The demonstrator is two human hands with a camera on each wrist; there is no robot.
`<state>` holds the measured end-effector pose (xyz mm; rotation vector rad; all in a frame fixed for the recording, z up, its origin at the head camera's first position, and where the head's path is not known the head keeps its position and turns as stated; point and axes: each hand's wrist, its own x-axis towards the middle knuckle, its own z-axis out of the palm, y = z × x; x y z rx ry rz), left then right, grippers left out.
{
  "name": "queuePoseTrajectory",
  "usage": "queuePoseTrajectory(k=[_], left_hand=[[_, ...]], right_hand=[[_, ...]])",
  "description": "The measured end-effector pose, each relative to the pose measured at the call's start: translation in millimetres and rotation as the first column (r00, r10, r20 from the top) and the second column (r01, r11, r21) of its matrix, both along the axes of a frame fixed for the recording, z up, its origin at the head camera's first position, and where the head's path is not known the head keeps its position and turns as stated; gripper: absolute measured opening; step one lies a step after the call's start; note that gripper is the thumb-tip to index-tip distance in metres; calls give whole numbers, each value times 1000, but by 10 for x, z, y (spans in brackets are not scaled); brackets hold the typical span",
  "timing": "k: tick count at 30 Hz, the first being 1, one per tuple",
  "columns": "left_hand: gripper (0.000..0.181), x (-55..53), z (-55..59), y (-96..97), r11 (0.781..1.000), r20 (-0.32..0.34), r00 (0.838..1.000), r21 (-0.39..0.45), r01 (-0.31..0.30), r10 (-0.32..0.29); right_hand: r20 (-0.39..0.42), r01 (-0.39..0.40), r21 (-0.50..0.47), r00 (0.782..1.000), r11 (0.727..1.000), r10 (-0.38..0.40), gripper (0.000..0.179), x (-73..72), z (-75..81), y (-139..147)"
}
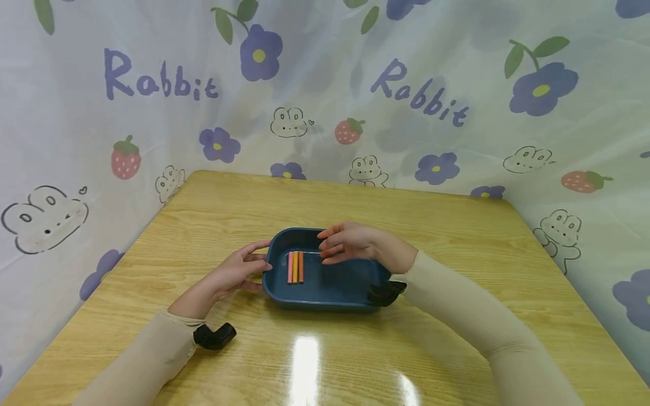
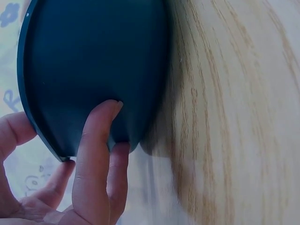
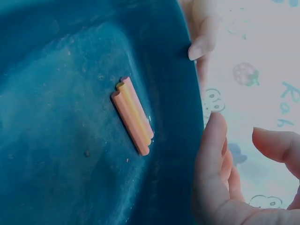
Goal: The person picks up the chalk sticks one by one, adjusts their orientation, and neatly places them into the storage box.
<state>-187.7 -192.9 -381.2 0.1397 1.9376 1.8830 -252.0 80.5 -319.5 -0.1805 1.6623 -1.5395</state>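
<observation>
A dark blue tray with rounded corners and raised walls stands on the table. Three short chalk-like sticks lie side by side in its left part: a pink stick, a yellow stick and an orange stick. My left hand holds the tray's left end, a fingertip over the rim and other fingers against the outer wall. Over the tray's right half hovers my right hand, with nothing between its loosely bent fingers; thumb and forefinger stand apart in the right wrist view.
The wooden table reaches back to a white curtain printed with rabbits, flowers and strawberries. Each sleeve carries a black wrist mount; the right one overlaps the tray's front right corner in the head view.
</observation>
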Motion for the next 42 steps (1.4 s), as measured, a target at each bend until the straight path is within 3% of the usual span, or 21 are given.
queuePoseTrajectory(k=[15, 21, 28, 33, 42], left_hand=[[65, 15, -3, 12, 1000, -1, 1000, -16, -9, 9], [65, 14, -9, 21, 1000, -7, 1000, -14, -6, 6], [64, 4, 2, 14, 1000, -2, 1000, -15, -8, 8], [64, -2, 6, 12, 1000, -3, 1000, -14, -8, 8], [64, 11, -2, 12, 1000, -5, 1000, -17, -3, 3]], right_hand=[[-91, 78, -53, 992, 996, -82, 49, 220, 70, 575], [-90, 130, -84, 986, 988, -138, 48, 293, 62, 779], [-80, 157, -100, 983, 983, -165, 33, 349, 59, 1020], [-89, 175, -97, 979, 980, -184, 43, 365, 56, 1175], [-100, 214, -112, 969, 970, -225, 23, 428, -17, 1425]])
